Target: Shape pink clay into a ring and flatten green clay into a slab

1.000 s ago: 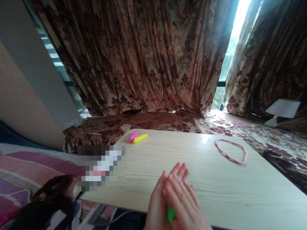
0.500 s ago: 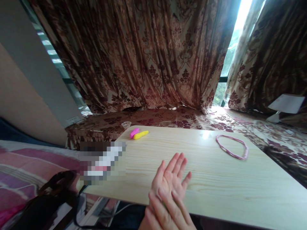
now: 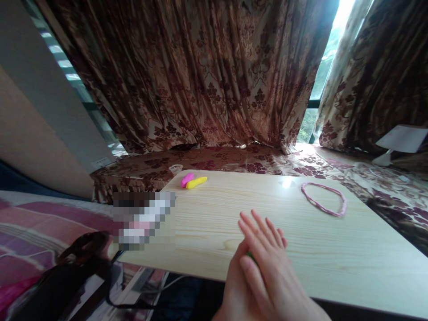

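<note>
My left hand [image 3: 234, 274] lies underneath, tilted, and much of it is covered. My right hand [image 3: 270, 256] presses flat over its palm, fingers stretched out together and its thumb across the near side. A sliver of a green clay-like lump [image 3: 250, 256] peeks out between the two palms; the rest of it is hidden. Both hands are above the front part of the pale wooden table [image 3: 200, 232]. Away from them, at the far left corner, a pink clay-like piece [image 3: 187, 179] and a yellow clay-like stick [image 3: 196, 183] lie touching.
A pink twisted loop [image 3: 323, 203] lies at the table's right. Behind the far left corner stands a small clear cup [image 3: 175, 169]. A blurred-out object [image 3: 145, 223] covers the left edge. Curtains [image 3: 207, 76] hang behind, and a white lamp [image 3: 399, 140] stands far right.
My right hand has slid forward over my left palm, which was showing open and upturned before. Both hands have shifted slightly right, and a bit of green now shows between them.
</note>
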A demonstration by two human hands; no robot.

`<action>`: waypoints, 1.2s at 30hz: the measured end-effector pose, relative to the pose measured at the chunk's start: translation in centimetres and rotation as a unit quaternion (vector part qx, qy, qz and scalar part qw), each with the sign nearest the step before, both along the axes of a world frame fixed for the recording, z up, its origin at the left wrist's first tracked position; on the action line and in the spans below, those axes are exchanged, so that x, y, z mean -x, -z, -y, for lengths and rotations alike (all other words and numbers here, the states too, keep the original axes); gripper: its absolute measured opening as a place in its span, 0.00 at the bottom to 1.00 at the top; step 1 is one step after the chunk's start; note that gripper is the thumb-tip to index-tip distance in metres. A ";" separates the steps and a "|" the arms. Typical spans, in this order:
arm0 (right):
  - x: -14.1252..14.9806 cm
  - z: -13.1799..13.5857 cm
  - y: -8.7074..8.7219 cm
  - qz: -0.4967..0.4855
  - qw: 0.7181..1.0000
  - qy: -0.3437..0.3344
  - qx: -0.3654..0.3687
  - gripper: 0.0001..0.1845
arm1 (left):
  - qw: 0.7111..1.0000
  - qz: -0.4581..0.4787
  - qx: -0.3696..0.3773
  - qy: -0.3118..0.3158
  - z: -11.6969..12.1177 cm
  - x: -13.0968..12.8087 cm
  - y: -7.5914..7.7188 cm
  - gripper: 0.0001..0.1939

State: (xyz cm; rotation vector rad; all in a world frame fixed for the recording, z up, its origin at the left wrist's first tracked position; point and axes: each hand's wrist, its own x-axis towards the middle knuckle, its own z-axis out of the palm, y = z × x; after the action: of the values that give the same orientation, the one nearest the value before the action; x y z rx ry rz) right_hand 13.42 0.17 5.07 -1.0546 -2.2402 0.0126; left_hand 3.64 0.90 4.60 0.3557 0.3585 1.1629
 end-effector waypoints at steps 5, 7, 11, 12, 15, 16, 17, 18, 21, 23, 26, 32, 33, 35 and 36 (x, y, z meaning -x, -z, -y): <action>-3.4 -1.2 -1.1 -0.059 0.997 0.054 0.016 0.24 | 0.999 0.011 0.006 0.040 2.3 0.6 -0.2 0.20; -4.3 -0.5 -0.6 -0.101 0.993 0.030 0.050 0.24 | 0.999 -0.032 -0.009 0.033 2.7 1.6 -0.4 0.23; -4.7 1.3 0.2 -0.143 0.984 -0.013 0.102 0.26 | 0.994 -0.113 -0.001 -0.016 3.1 2.1 -0.7 0.26; -4.7 1.5 0.2 -0.139 0.985 -0.021 0.101 0.28 | 0.991 -0.129 -0.001 -0.015 3.2 2.0 -0.8 0.27; -4.5 1.8 0.2 -0.134 0.985 -0.035 0.099 0.31 | 0.986 -0.164 -0.015 0.018 3.6 1.7 -1.1 0.28; -4.5 1.8 0.1 -0.138 0.984 -0.034 0.104 0.29 | 0.984 -0.173 -0.026 0.022 3.7 1.7 -1.2 0.27; -4.5 1.9 0.0 -0.143 0.983 -0.032 0.111 0.27 | 0.982 -0.184 -0.038 0.019 3.8 1.7 -1.2 0.25; -4.5 1.9 -0.1 -0.149 0.982 -0.031 0.115 0.25 | 0.979 -0.199 -0.050 0.011 3.9 1.8 -1.3 0.23; -4.8 2.1 -0.4 -0.161 0.979 -0.036 0.117 0.24 | 0.966 -0.250 -0.065 -0.009 4.0 2.1 -1.4 0.18; -4.8 2.2 -0.5 -0.164 0.979 -0.049 0.111 0.26 | 0.961 -0.271 -0.061 -0.017 4.1 2.2 -1.6 0.16; -4.7 2.2 -0.6 -0.162 0.979 -0.052 0.111 0.26 | 0.959 -0.274 -0.062 -0.026 4.2 2.2 -2.0 0.15; -4.6 2.3 -0.6 -0.162 0.978 -0.050 0.125 0.21 | 0.951 -0.296 -0.083 0.018 4.4 2.5 -2.5 0.16; -4.6 2.4 -0.7 -0.161 0.978 -0.050 0.126 0.20 | 0.948 -0.304 -0.086 0.023 4.4 2.6 -2.5 0.15; -4.6 2.5 -0.8 -0.156 0.978 -0.049 0.131 0.19 | 0.943 -0.318 -0.097 0.027 4.3 2.6 -2.4 0.13; -4.7 2.5 -0.8 -0.152 0.978 -0.047 0.136 0.19 | 0.941 -0.322 -0.104 0.027 4.3 2.6 -2.4 0.13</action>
State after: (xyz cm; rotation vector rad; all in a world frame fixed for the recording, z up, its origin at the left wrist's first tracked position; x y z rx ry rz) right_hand 18.11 -2.30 5.87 -1.0064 -2.0406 0.5009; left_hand 1.00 -3.44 6.95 0.9343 0.7915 1.0097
